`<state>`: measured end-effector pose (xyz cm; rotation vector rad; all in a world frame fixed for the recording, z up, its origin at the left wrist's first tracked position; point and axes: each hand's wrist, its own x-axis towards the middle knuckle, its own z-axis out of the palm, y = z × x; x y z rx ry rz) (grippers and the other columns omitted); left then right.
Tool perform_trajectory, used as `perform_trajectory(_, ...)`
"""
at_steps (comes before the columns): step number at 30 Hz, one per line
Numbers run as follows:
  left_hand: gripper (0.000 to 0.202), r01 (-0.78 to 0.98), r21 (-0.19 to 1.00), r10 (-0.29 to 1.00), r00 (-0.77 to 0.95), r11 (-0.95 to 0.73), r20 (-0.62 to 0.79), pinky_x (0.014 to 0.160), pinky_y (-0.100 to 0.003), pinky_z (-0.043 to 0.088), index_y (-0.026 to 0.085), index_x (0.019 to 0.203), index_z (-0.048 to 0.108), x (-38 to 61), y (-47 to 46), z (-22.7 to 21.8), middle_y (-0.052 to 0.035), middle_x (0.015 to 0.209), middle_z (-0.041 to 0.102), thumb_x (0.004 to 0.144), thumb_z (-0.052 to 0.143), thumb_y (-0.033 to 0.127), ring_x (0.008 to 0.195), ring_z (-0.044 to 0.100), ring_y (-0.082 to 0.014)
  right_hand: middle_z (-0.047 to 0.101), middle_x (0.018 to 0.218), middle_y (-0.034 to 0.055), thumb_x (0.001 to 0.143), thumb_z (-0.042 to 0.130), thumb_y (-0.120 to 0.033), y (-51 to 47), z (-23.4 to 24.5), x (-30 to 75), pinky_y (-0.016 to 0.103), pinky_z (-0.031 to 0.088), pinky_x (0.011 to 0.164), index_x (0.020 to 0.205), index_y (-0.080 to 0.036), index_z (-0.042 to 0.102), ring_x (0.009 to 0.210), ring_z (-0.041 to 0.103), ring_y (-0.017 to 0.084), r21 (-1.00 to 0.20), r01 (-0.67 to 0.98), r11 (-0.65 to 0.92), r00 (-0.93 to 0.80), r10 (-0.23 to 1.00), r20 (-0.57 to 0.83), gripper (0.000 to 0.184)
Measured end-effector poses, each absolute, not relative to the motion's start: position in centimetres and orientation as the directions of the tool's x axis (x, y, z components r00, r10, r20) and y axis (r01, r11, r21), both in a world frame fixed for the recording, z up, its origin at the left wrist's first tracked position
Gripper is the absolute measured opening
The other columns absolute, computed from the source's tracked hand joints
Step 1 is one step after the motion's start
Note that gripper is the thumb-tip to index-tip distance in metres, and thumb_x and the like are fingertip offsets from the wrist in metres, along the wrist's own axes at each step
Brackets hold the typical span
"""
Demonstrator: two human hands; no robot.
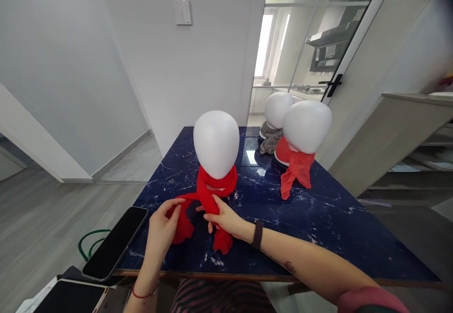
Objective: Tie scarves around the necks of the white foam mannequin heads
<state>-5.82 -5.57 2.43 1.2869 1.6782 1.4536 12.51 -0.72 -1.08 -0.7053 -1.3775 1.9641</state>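
Observation:
A white foam mannequin head [216,143] stands on the dark blue marble table [318,223], with a red scarf [212,192] wound round its neck. My left hand [163,225] pinches the scarf's left tail, fingers closed on the cloth. My right hand [222,218] grips the scarf at the knot below the neck, thumb and fingers closed on it. The scarf's two ends hang down onto the tabletop between my hands.
Two more foam heads stand at the back right, one with a red scarf [297,169], one with a grey scarf [269,138]. A black phone [115,249] lies over the table's left front edge. A glass door [332,86] is behind.

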Motion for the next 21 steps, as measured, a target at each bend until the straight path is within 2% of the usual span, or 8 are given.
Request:
perform_trajectory(2,0.019,0.273,0.961,0.875,-0.455,-0.040,0.165,0.075,-0.025,0.046,0.020,0.090,0.069,-6.6,-5.3,2.9,-0.0033,0.092,0.069,0.075,0.061,0.029,0.083,0.061,-0.0179,0.060,0.117,0.0094,0.071,0.063,-0.028,-0.8,-1.0,12.6,0.016,0.027,0.036,0.120,-0.023,0.037,0.044,0.057,0.005,-0.953,-0.177,-0.246,-0.647,0.759,-0.076,0.056)
perform_trajectory(5,0.028,0.141,0.989,0.834,-0.539,-0.051,0.120,0.059,-0.021,0.045,0.022,0.100,0.065,-7.1,-5.0,3.5,-0.0013,0.087,0.067,0.076,0.061,0.036,0.070,0.059,-0.0141,0.059,0.116,0.0101,0.072,0.064,-0.028,-0.9,-1.2,12.7,0.017,0.036,0.041,0.116,-0.020,0.040,0.047,0.060,0.006,-0.958,-0.167,-0.235,-0.613,0.786,-0.086,0.051)
perform_trajectory(8,0.032,-0.062,0.992,0.883,-0.465,-0.112,0.071,0.056,-0.018,0.044,0.020,0.099,0.064,-6.5,-5.3,4.5,-0.0011,0.085,0.066,0.071,0.067,0.035,0.068,0.058,-0.0127,0.061,0.110,0.0084,0.072,0.067,-0.034,-1.0,-1.5,12.6,0.019,0.042,0.045,0.112,-0.019,0.043,0.051,0.063,0.009,-0.961,-0.166,-0.221,-0.579,0.811,-0.086,0.049)
perform_trajectory(12,0.027,-0.229,0.968,0.971,-0.236,-0.100,0.044,0.064,-0.021,0.048,0.018,0.092,0.067,-4.6,-6.3,5.9,-0.0032,0.089,0.068,0.067,0.071,0.030,0.076,0.060,-0.0161,0.063,0.102,0.0085,0.079,0.056,-0.054,-1.0,-1.0,12.6,0.016,0.029,0.034,0.109,-0.019,0.050,0.049,0.062,0.010,-0.943,-0.149,-0.297,-0.531,0.829,-0.176,0.047)
perform_trajectory(15,0.023,-0.232,0.969,0.987,-0.153,-0.086,0.051,0.074,-0.025,0.049,0.018,0.089,0.069,-3.5,-6.8,6.3,-0.0051,0.092,0.069,0.068,0.070,0.028,0.084,0.062,-0.0197,0.067,0.091,0.0097,0.085,0.039,-0.061,-0.7,-0.5,12.8,0.017,0.029,0.035,0.105,-0.016,0.055,0.049,0.061,0.011,-0.874,-0.228,-0.429,-0.510,0.817,-0.269,0.052)
perform_trajectory(17,0.021,-0.240,0.966,0.989,-0.131,-0.092,0.062,0.077,-0.026,0.049,0.017,0.088,0.070,-3.3,-6.9,6.1,-0.0062,0.095,0.069,0.069,0.068,0.027,0.088,0.062,-0.0216,0.068,0.086,0.0083,0.086,0.042,-0.055,-0.5,-0.4,13.0,0.019,0.033,0.038,0.104,-0.015,0.054,0.049,0.061,0.012,-0.837,-0.302,-0.457,-0.497,0.824,-0.271,0.045)
perform_trajectory(19,0.022,-0.275,0.956,0.988,-0.134,-0.107,0.072,0.082,-0.029,0.049,0.017,0.088,0.071,-3.3,-6.9,5.6,-0.0070,0.099,0.069,0.069,0.064,0.025,0.094,0.061,-0.0244,0.068,0.083,0.0049,0.082,0.054,-0.043,-0.2,-0.5,13.2,0.020,0.037,0.042,0.105,-0.018,0.052,0.049,0.060,0.011,-0.819,-0.368,-0.441,-0.479,0.845,-0.239,0.034)
perform_trajectory(21,0.027,-0.298,0.947,0.987,-0.138,-0.117,0.079,0.087,-0.033,0.048,0.017,0.091,0.072,-3.5,-6.8,5.1,-0.0072,0.104,0.068,0.067,0.061,0.022,0.101,0.060,-0.0271,0.068,0.080,0.0015,0.075,0.063,-0.032,0.0,-0.7,13.3,0.019,0.037,0.043,0.107,-0.019,0.051,0.049,0.058,0.010,-0.812,-0.410,-0.415,-0.456,0.864,-0.212,0.037)
